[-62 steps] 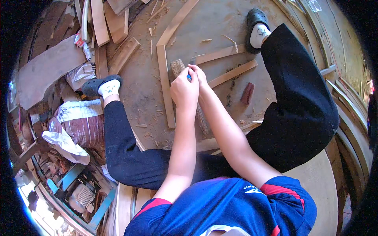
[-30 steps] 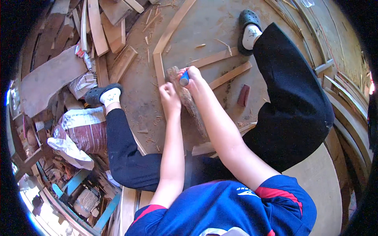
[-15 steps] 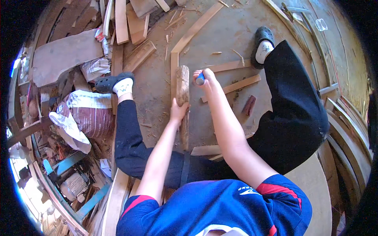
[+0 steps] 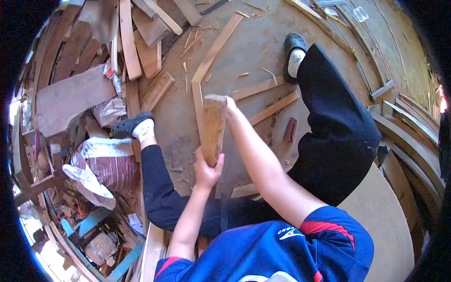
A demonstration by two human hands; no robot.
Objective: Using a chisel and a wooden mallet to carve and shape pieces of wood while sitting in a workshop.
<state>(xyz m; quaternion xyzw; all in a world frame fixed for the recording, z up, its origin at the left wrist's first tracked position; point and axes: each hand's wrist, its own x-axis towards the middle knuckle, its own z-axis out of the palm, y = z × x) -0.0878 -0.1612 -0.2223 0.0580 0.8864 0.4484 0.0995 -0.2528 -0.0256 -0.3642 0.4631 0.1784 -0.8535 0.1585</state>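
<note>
My left hand [image 4: 206, 173] is wrapped round the near end of a thick, rough wooden bar [image 4: 214, 131]. The bar is raised above the floor, its broad far end toward me. Just behind that far end is my right hand [image 4: 230, 106]; the bar covers its fingers and whatever they may hold. Whether bar and hand touch, I cannot tell. Beneath, a long angled strip of wood [image 4: 213, 51] lies on the floor, running partly behind the bar. To the right of my right hand are two loose wooden strips, one farther [image 4: 258, 88] and one nearer [image 4: 277, 107].
A small reddish block [image 4: 291, 129] lies between my legs among shavings. Boards [image 4: 129, 42] are piled at the far left, above a flat slab [image 4: 70, 98] and a printed sack [image 4: 112, 160]. A motor on a blue frame [image 4: 101, 246] stands at the lower left. Curved planks [image 4: 404, 155] line the right.
The wooden bar has swung up and its far end now covers my right hand. The blue-ended handle seen in that hand earlier is hidden. The whole view has shifted slightly.
</note>
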